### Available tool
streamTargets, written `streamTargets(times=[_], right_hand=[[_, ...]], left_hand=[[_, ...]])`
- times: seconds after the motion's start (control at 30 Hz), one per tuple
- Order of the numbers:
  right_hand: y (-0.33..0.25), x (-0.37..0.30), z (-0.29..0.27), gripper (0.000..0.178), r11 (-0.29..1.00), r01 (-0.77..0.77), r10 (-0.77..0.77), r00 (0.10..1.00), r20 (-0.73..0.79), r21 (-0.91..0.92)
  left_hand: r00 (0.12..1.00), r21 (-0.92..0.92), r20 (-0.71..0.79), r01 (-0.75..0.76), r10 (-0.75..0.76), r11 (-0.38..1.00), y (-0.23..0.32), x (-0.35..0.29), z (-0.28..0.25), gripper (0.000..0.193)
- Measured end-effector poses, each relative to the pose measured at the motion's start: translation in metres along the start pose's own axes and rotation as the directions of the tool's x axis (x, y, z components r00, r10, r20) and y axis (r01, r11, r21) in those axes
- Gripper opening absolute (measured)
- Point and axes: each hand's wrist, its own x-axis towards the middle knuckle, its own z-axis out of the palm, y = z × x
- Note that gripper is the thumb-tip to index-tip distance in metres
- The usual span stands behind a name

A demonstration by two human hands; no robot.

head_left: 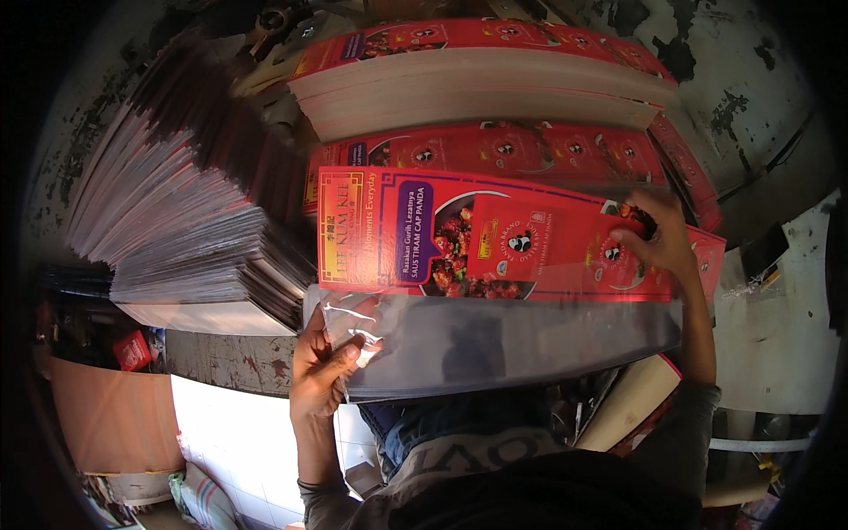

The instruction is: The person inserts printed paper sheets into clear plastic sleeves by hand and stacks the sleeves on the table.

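Observation:
In front of me lies a long red printed card (565,234) with food pictures and a purple label. My right hand (664,231) grips it near its right end, thumb and fingers closed on the card. My left hand (323,367) pinches the left edge of a clear plastic sleeve (503,340), thumb on top. The sleeve spreads along the near side of the card, and its film seems to overlap the card's lower edge. How far the card sits inside the sleeve I cannot tell. More clear sheets appear to lie beneath.
A tall stack of matching red cards (495,88) stands behind, with more red cards (539,150) before it. At left leans a thick fanned pile of sleeved sheets (194,230). The worn tabletop (230,360) ends near my body. A striped sack (205,496) lies below left.

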Motion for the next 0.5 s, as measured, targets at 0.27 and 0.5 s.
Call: streamTargets(times=[0.27,0.5], right_hand=[[-0.034,0.027,0.009,0.040,1.000,0.006,-0.009,0.974,0.228,0.013],[-0.011,0.038,0.017,0.045,0.968,0.106,-0.102,0.994,0.031,-0.228]], left_hand=[[0.979,0.195,-0.157,0.156,-0.126,0.968,0.000,0.005,0.016,0.027],[0.932,0.247,-0.344,-0.027,0.114,0.969,-0.001,0.008,-0.019,0.026]])
